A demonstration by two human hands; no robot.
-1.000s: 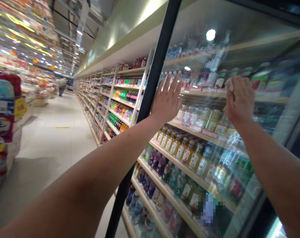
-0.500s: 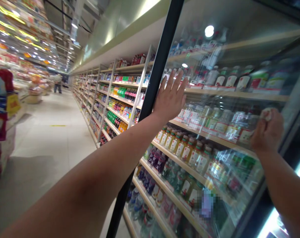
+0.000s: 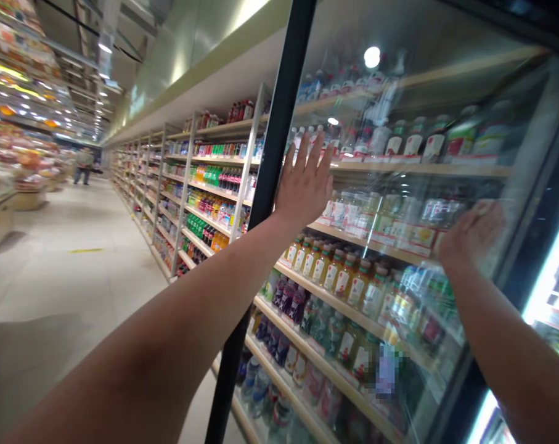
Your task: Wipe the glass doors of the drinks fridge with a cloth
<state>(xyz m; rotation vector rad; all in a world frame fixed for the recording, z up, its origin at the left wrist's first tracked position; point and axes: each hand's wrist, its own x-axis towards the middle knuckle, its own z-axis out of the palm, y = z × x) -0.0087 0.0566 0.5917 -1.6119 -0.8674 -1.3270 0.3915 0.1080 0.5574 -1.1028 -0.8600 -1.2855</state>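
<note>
A tall glass door point(image 3: 399, 92) with a black frame point(image 3: 270, 166) stands open in front of drink shelves. My left hand point(image 3: 302, 185) lies flat on the glass beside the frame, fingers spread and pointing up. My right hand point(image 3: 471, 234) presses on the glass further right, near the door's far edge. It is a little blurred and closed over a small white cloth point(image 3: 485, 208) that shows at the fingertips. Behind the glass, rows of bottles point(image 3: 334, 280) fill several wooden shelves.
Open drink shelves point(image 3: 205, 185) run along the aisle to the left of the door. The tiled aisle floor point(image 3: 76, 265) stretches away, with display stands point(image 3: 24, 191) on its left side and a person point(image 3: 82, 165) far off. A lit cooler interior point(image 3: 551, 277) shows at the right edge.
My right hand slid down and to the right across the glass with the cloth. My left hand stayed flat in place. The view shifted slightly.
</note>
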